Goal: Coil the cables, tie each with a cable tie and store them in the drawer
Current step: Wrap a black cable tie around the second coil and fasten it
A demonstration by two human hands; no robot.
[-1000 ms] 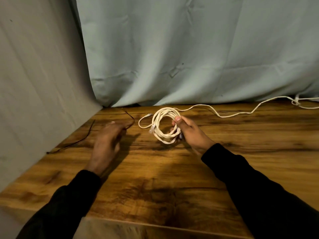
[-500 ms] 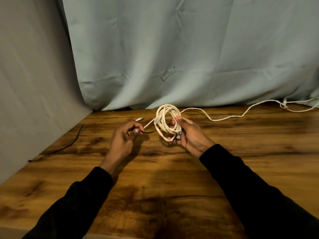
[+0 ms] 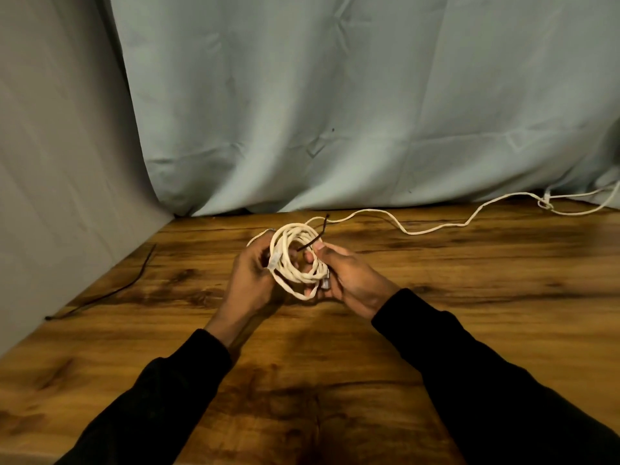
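Cable coil (image 3: 295, 260) — cream-white, several loops deep — is held up just above the desk (image 3: 469, 280), between both hands. The right hand (image 3: 349, 276) grips the coil's right side, thumb pressed on top of the loops, and seems to trap a thin black cable tie (image 3: 313, 238) that pokes up past the top of the coil. The left hand (image 3: 250, 276) curls round the coil's left side, fingers behind the loops.

The step in hand looks like tying. To do it well, I would keep the right thumb clamping the loops so none springs loose, pass the tie's free end through the middle of the coil and round all the strands, not just a few, then cinch it snug before letting go.

A second white cable (image 3: 419, 231) trails across the desk from behind the coil to the far right, ending in a tangle near the curtain (image 3: 335, 112) — whether it joins the coil I cannot tell. Another black tie (image 3: 110, 293) lies on the desk well left of the coil, close to the grey side wall. Near side of the coil, the desk offers open room for the forearms; behind it the curtain closes in. No drawer is in view.
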